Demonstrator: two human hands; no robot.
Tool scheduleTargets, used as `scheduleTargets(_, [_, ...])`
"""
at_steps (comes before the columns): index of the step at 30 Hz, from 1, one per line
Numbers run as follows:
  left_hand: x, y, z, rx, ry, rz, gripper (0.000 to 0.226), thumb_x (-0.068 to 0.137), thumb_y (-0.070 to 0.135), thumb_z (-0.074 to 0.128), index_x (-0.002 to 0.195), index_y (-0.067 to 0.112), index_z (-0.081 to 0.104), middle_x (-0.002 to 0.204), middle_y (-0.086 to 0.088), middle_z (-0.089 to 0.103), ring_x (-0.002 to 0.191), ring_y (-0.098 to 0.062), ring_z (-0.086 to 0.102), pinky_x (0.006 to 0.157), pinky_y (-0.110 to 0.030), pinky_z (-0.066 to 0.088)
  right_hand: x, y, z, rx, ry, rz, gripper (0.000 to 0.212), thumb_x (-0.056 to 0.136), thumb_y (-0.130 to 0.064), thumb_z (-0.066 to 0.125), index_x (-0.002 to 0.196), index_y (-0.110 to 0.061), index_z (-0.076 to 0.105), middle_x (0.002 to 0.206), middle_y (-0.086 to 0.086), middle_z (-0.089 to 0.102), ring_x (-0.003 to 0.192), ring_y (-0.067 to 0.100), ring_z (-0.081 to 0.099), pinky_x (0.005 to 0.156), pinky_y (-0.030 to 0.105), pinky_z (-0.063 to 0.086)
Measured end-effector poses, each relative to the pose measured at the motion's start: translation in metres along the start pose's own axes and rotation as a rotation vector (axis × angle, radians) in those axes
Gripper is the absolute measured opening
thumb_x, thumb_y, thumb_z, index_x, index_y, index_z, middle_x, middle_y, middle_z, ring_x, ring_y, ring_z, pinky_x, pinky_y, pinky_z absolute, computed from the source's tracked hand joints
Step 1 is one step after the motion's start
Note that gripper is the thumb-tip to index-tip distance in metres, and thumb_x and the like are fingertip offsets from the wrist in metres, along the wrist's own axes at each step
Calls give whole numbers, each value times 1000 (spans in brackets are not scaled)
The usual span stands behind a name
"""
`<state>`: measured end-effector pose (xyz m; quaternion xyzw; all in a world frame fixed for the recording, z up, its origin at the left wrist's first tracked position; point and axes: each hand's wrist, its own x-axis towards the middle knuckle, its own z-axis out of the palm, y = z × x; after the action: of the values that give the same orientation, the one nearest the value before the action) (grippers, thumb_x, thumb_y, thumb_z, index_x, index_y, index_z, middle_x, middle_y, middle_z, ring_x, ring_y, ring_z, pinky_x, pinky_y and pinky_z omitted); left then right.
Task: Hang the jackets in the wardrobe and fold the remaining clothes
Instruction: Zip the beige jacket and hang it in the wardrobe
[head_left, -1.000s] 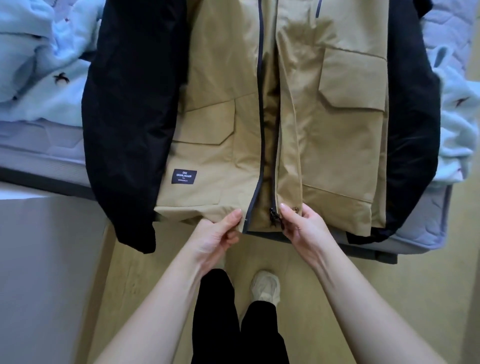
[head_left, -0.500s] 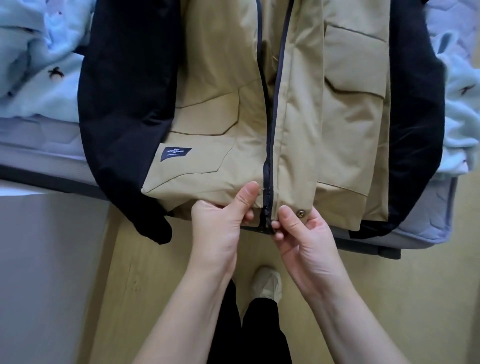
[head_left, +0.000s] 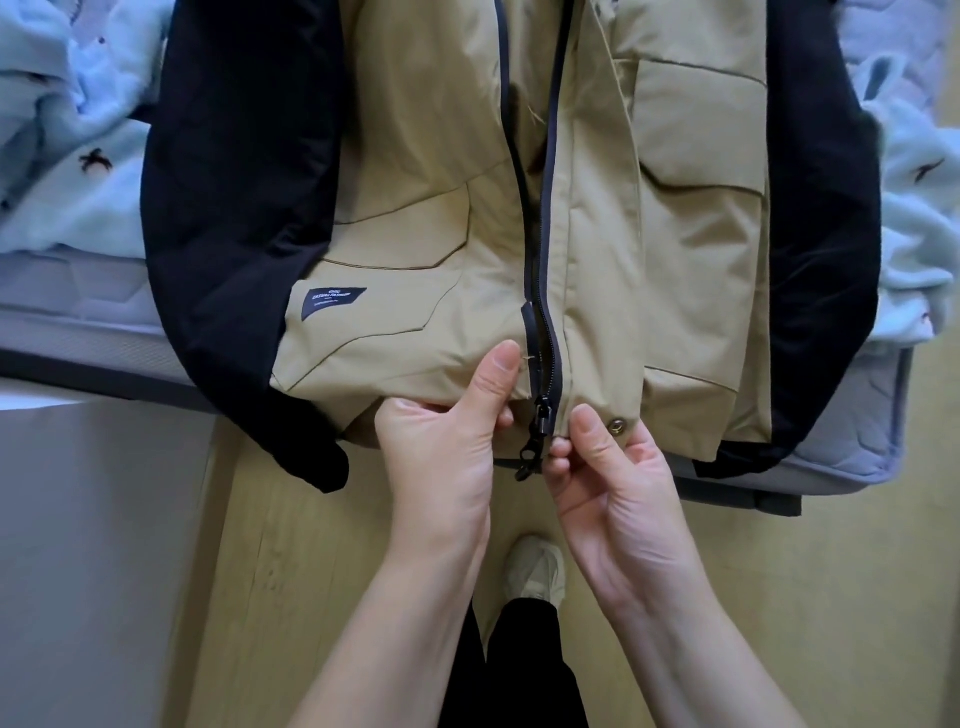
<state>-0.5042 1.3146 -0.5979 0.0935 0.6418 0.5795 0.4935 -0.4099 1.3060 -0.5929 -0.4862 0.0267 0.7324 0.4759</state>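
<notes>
The tan jacket (head_left: 426, 218) with black sleeves lies lengthwise across the bed (head_left: 852, 452), hem overhanging its near edge. The left hand (head_left: 447, 441) pinches the hem beside the zipper (head_left: 540, 364); the right hand (head_left: 613, 478) pinches the other side.

I was looking down into a home bedroom. A quilted grey-lilac mattress (head_left: 852, 452) ran across the view, its edge over a pale wood-look floor (head_left: 291, 571). Fluffy light-blue bedding (head_left: 67, 171) lay bunched on it, and a tan-and-black jacket (head_left: 426, 171) was spread on top, as laundry would be.
</notes>
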Motion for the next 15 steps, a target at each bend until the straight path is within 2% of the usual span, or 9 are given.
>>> scheduleTargets(9, [-5, 0, -2, 78, 31, 87, 18, 67, 29, 83, 57, 19, 70, 55, 7, 61, 49, -8, 50, 51, -23, 44, -3, 0, 6, 9, 2, -38, 18, 70, -7, 64, 69, -21, 74, 71, -2, 67, 51, 6, 57, 48, 14, 48])
scheduleTargets(12, [-7, -2, -3, 127, 40, 83, 31, 66, 30, 82, 48, 14, 63, 49, 5, 58, 48, -9, 51, 50, -23, 44, -4, 0, 5, 18, 26, -56, 18, 70, -6, 64, 67, -21, 74, 70, -2, 67, 51, 6, 57, 48, 14, 48])
scheduleTargets(15, [-9, -5, -7, 208, -56, 69, 42, 71, 26, 82, 44, 6, 57, 51, 5, 57, 50, -7, 52, 51, -19, 43, -2, -1, 4, 26, 58, -86, 14, 70, -6, 64, 76, -17, 69, 71, -1, 67, 50, 5, 57, 49, 14, 48])
